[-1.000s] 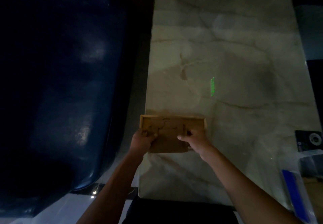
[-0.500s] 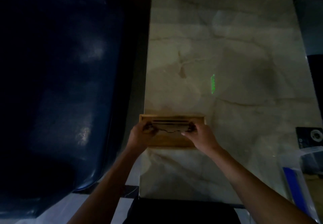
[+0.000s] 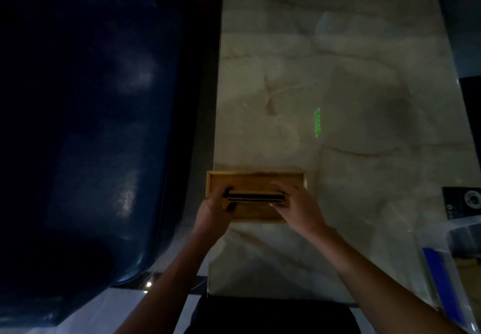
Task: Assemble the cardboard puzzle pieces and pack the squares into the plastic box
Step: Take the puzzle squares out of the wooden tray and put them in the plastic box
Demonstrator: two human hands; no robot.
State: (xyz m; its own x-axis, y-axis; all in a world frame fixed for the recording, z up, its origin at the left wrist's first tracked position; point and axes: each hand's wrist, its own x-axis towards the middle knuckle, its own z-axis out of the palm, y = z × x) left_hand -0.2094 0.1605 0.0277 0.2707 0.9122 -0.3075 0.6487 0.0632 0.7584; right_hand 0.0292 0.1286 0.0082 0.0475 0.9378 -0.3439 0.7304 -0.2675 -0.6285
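A shallow brown cardboard tray (image 3: 256, 178) lies at the near left corner of the marble table. Above its middle I hold a flat stack of puzzle pieces (image 3: 256, 198) edge-on, seen as a dark thin band. My left hand (image 3: 213, 216) grips the stack's left end. Gripping the right end is my right hand (image 3: 299, 210). The tray's near part is partly hidden by both hands. A clear plastic box (image 3: 466, 237) with a blue strip stands at the table's right edge, near me.
The marble table (image 3: 338, 86) stretches away ahead, with a green light mark (image 3: 317, 122) on it. A dark blue sofa (image 3: 86, 125) fills the left side. A black device (image 3: 463, 201) lies at the right edge, beyond the plastic box.
The pieces lay flat in the tray under my hands a second ago. Both hands have since lifted them together and tipped them edge-on, drawing them slightly toward me.
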